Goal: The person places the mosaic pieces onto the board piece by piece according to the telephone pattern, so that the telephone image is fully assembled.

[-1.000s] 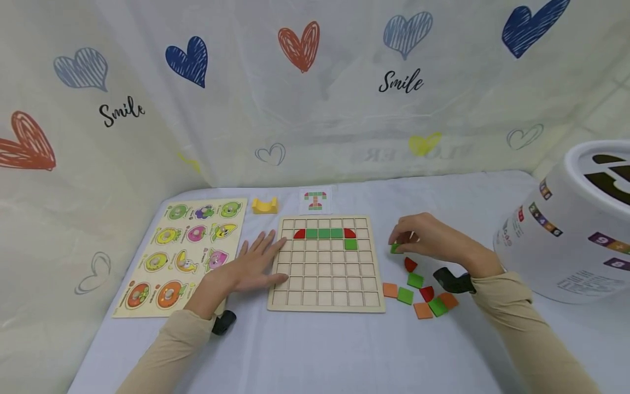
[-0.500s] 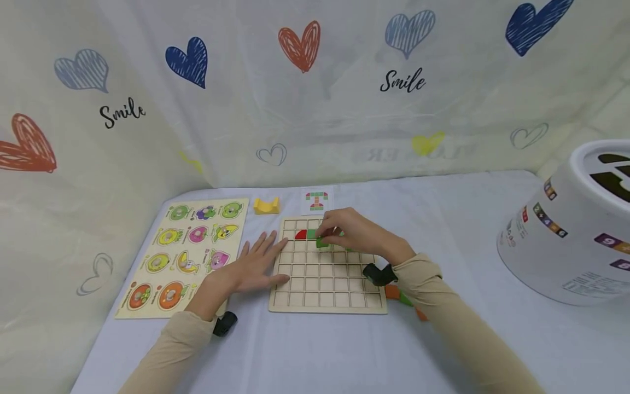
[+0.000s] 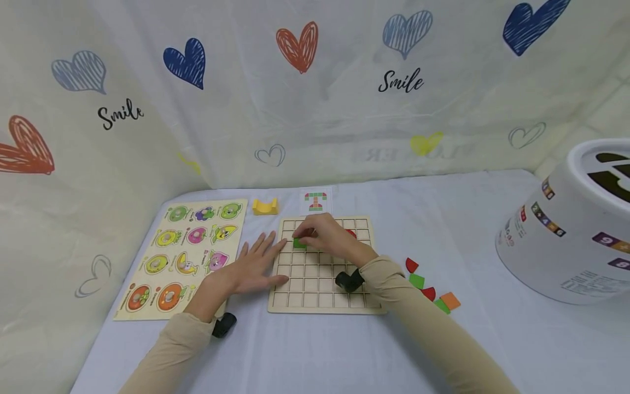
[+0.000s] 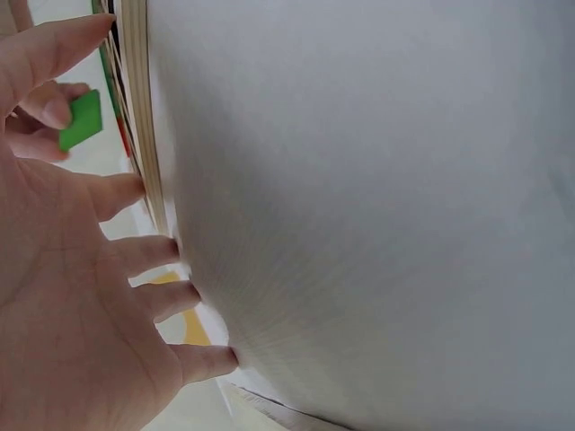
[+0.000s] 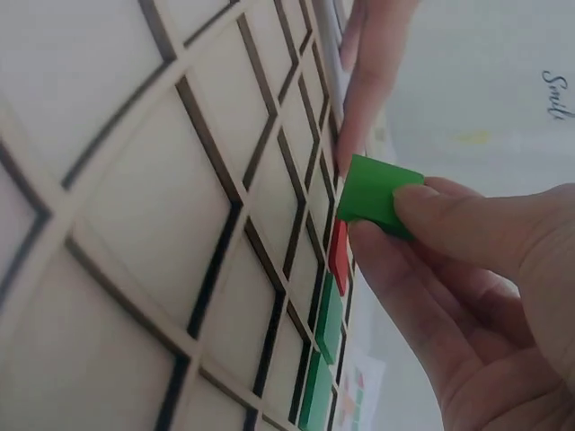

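Right hand [image 3: 327, 236] pinches a green tile [image 5: 370, 190] over the grid board's [image 3: 320, 311] far left part; the left hand [image 3: 256, 264] lies spread, near but apart.
Thumb and fingers grip the tile by one side, likely to leave its other edge clear towards the cells; the left hand's straight fingers touch the board's left edge, probably to steady it. Beyond the board a patterned card [image 3: 315, 201] lies face up, seemingly for easy viewing, right of a yellow block [image 3: 266, 207]. Loose tiles [image 3: 416, 281] lie right, perhaps for reach; a white bucket [image 3: 541, 262] stands farther right on the worktop [image 3: 295, 350].
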A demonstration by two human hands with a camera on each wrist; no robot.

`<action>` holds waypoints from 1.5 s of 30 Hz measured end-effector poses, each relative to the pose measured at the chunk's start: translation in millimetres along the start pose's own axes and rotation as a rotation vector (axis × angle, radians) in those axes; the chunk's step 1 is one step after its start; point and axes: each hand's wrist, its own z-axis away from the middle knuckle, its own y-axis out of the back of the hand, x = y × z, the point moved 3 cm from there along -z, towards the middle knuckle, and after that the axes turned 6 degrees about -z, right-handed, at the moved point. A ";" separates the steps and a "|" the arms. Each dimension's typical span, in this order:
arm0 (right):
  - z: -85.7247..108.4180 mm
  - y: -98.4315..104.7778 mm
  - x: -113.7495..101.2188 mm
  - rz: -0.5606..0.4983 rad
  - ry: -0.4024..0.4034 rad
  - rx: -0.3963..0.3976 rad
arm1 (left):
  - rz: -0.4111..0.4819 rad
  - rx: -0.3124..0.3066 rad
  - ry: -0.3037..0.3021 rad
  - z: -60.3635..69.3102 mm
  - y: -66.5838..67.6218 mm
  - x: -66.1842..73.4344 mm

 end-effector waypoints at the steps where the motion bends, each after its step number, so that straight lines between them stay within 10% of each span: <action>1: -0.6 -1.5 0.7 0.002 -0.018 0.000 | 0.001 0.000 0.000 0.0 0.2 0.2; 45: -8.2 -18.1 -8.6 0.349 -0.072 -0.115 | 0.010 -0.002 -0.006 -0.4 0.4 1.5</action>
